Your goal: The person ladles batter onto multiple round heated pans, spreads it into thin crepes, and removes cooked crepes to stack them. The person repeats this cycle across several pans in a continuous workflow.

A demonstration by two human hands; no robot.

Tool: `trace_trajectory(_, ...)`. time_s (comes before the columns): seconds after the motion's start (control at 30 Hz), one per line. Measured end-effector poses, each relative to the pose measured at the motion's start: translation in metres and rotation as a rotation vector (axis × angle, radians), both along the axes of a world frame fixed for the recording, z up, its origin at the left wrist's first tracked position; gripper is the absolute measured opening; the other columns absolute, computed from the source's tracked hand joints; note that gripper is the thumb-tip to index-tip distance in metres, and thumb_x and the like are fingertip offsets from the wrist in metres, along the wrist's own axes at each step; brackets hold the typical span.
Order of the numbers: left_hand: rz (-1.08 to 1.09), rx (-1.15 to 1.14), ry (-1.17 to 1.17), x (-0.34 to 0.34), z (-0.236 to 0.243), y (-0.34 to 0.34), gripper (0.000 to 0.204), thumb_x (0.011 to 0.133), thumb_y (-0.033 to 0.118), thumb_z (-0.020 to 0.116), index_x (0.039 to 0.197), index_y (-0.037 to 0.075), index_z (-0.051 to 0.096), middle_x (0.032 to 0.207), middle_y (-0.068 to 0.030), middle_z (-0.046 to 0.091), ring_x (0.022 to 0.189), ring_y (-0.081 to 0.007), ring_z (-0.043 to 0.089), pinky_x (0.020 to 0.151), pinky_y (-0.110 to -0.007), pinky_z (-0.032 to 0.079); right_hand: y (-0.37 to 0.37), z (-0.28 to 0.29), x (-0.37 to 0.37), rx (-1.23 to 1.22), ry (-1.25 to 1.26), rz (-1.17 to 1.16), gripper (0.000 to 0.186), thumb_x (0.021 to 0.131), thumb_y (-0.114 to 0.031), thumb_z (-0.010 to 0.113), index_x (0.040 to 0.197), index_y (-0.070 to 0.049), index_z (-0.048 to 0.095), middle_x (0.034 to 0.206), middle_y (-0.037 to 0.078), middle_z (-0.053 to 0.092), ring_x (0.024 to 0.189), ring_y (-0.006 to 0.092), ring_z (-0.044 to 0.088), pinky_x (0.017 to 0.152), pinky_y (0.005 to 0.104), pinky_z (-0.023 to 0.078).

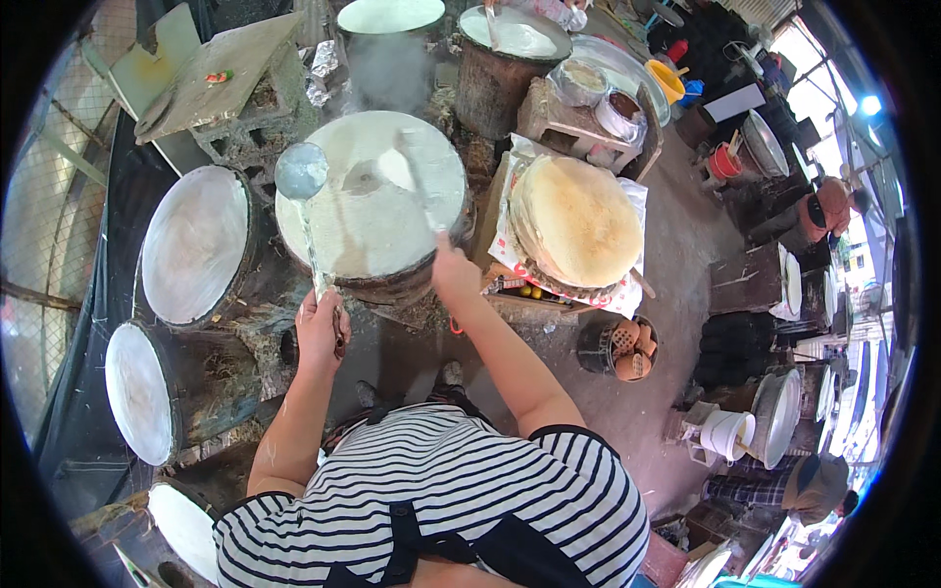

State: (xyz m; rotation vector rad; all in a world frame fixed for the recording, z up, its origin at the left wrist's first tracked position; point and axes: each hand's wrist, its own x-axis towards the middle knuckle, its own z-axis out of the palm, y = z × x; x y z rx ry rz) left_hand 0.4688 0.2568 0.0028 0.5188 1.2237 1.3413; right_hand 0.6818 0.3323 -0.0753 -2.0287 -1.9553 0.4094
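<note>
At the griddle [363,223], left hand [319,328] grips ladle [301,171]; right hand [456,276] grips blurred paddle [424,186]; bucket [591,347] holds perforated blocks [630,367].

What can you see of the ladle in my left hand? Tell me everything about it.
The ladle has a round, grey, metal-looking bowl on a long, thin handle with whitish smears. It points away from you, with your left hand closed around the near end, where a brown part shows. The bowl overlaps the left edge of the large, round, pale cooking surface; whether it touches that surface or hovers above it, I can't tell.
</note>
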Motion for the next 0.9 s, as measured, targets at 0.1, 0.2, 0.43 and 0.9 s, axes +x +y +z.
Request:
trace_trajectory(0.1,-0.015,0.006,-0.005,-0.004,-0.004,-0.001,0.013,0.092,0.016,0.05,0.082,0.008,0.048,0.063,0.0003,0.046,0.04,-0.0088,0.043,0.033,-0.023,0.035,0.015,0.007,-0.002,0.005,-0.077,0.217,0.045,0.085,-0.011,0.04,0.129,-0.009,0.039,0.083,0.018,0.061,0.073,0.0358,0.063,0.064,0.0476,0.05)
trace_trajectory(0.2,-0.006,0.02,0.01,-0.011,-0.005,-0.004,0.014,0.092,0.017,0.05,0.082,0.008,0.048,0.064,0.0001,0.047,0.041,-0.0088,0.044,0.033,-0.023,0.034,0.029,0.012,0.014,0.056,-0.097,0.207,0.047,0.083,-0.009,0.043,0.13,-0.011,0.039,0.083,0.017,0.062,0.073,0.0349,0.063,0.063,0.0461,0.051)
trace_trajectory(0.43,0.032,-0.006,0.1,-0.018,-0.011,-0.009,0.016,0.093,0.019,0.049,0.081,0.009,0.047,0.063,0.0006,0.046,0.04,-0.0088,0.043,0.031,-0.023,0.034,0.051,0.019,0.001,0.093,-0.101,0.431,0.044,0.082,-0.008,0.046,0.126,-0.015,0.044,0.076,0.014,0.062,0.069,0.0331,0.064,0.059,0.0449,0.05)
trace_trajectory(0.9,-0.117,0.336,1.16,-0.086,-0.103,0.086,0.052,0.085,0.016,0.055,0.131,-0.002,0.037,0.095,-0.0207,0.062,0.078,-0.0302,0.062,0.067,-0.034,0.048,-0.079,-0.014,-0.056,0.101,0.51,-0.215,0.045,0.091,-0.022,0.041,0.134,-0.008,0.037,0.093,0.025,0.061,0.079,0.0394,0.061,0.071,0.0454,0.047)
